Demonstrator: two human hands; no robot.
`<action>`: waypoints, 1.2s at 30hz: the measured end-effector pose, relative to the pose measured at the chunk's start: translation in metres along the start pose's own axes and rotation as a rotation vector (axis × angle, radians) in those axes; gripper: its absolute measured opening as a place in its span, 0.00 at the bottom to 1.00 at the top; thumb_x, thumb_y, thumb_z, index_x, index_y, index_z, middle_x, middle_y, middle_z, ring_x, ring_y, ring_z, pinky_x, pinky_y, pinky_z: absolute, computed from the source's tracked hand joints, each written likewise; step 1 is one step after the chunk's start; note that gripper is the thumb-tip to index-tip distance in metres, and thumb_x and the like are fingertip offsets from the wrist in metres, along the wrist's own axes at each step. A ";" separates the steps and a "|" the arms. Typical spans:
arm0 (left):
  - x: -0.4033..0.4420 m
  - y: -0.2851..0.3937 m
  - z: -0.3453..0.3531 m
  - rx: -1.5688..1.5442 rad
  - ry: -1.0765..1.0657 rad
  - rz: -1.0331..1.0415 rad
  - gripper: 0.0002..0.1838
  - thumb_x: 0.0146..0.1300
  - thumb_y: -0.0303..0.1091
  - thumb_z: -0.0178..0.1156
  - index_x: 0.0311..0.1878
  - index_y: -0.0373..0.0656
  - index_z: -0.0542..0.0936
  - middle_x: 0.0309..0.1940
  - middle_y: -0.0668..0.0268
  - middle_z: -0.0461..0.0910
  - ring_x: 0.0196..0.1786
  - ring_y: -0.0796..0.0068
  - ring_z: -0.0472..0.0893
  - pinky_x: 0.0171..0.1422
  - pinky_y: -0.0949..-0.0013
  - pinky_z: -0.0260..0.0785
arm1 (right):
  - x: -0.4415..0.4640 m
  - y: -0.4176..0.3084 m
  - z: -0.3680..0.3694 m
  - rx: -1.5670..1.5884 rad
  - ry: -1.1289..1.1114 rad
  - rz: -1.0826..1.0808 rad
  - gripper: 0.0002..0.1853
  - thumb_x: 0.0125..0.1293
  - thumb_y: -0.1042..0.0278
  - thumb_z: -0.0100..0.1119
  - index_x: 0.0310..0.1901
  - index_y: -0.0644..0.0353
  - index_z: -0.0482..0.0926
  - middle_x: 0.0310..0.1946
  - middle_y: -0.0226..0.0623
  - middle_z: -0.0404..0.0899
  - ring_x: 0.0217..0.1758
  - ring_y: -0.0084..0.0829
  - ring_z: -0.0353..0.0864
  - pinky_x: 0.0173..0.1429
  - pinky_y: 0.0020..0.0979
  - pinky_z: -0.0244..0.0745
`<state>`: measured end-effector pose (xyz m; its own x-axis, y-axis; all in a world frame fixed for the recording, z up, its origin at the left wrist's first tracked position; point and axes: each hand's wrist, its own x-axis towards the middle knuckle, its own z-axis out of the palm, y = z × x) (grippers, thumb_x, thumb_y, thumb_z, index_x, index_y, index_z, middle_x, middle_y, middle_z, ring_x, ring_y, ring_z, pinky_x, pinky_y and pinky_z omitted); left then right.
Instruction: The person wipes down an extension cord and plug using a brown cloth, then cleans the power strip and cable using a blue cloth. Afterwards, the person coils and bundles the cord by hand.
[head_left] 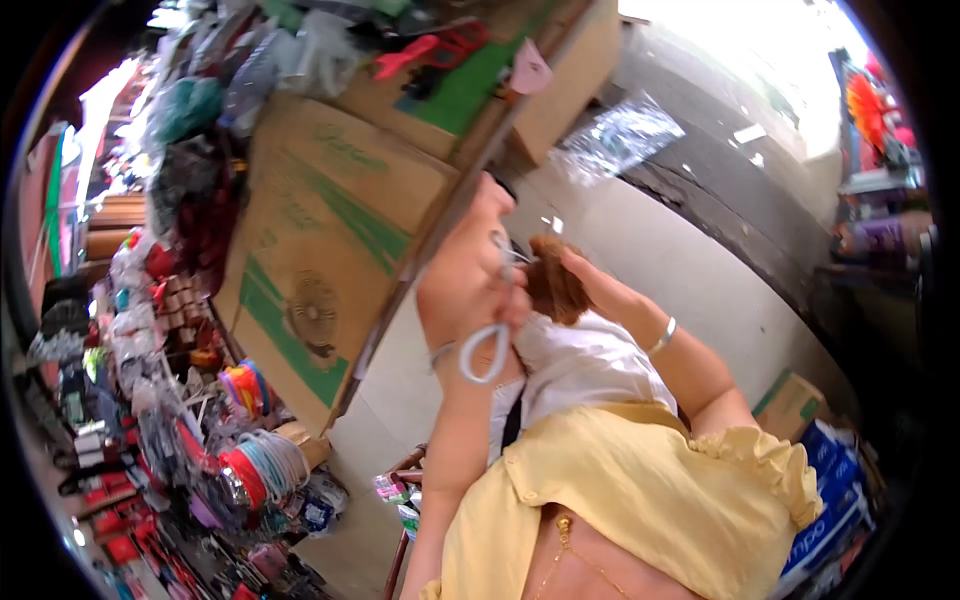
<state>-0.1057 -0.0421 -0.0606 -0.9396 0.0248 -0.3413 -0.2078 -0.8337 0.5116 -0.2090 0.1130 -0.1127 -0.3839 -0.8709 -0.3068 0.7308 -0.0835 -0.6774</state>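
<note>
1. The brown fuzzy thing [558, 288] sits at the centre of my clock, out in front of my body and over the white cloth [590, 365] at five o'clock.
2. My right hand [602, 288] comes in from three o'clock, fingers bent and closed onto its side.
3. My left hand [468, 265] is at nine o'clock, fingers curled in nearly all the way around the pale cord [501, 345], whose loop dangles toward half past seven.
4. That loop hangs near the bracelet [440, 353] on my left wrist; I judge it could snag there if I twist the wrist. A slack right-hand hold could let the soft thing slip down to the floor [720, 265].
5. Farther out, a printed carton [335, 235] fills nine to ten o'clock; my left knuckles are near its edge and could knock it if I swing outward.
6. My fingers cover part of the brown fuzzy thing, and blur hides whether the cord joins it. I cannot make out my right fingertips.
</note>
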 end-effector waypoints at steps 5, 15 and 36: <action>-0.001 0.006 0.049 0.300 0.127 -0.184 0.08 0.66 0.35 0.50 0.40 0.42 0.72 0.18 0.74 0.65 0.18 0.86 0.64 0.21 0.81 0.59 | 0.004 -0.021 0.027 0.779 -0.186 0.277 0.34 0.65 0.34 0.31 0.37 0.64 0.70 0.24 0.51 0.75 0.27 0.56 0.78 0.37 0.57 0.75; 0.013 -0.019 0.042 0.095 0.263 -0.137 0.09 0.67 0.40 0.49 0.39 0.44 0.69 0.15 0.73 0.62 0.16 0.84 0.64 0.17 0.79 0.57 | 0.016 -0.041 0.053 0.571 0.201 0.195 0.37 0.57 0.27 0.41 0.41 0.61 0.75 0.23 0.38 0.77 0.13 0.36 0.76 0.13 0.35 0.74; -0.008 -0.067 0.025 1.374 0.398 0.185 0.13 0.61 0.39 0.49 0.41 0.38 0.72 0.34 0.49 0.78 0.38 0.47 0.77 0.43 0.51 0.67 | 0.085 0.004 -0.093 0.184 0.609 0.099 0.19 0.65 0.47 0.50 0.27 0.55 0.68 0.11 0.31 0.70 0.09 0.28 0.69 0.10 0.26 0.61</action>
<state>-0.0907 0.0274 -0.0731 -0.8926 -0.3664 -0.2628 -0.4010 0.3783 0.8343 -0.2913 0.0835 -0.2033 -0.5214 -0.4526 -0.7234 0.8436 -0.1454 -0.5170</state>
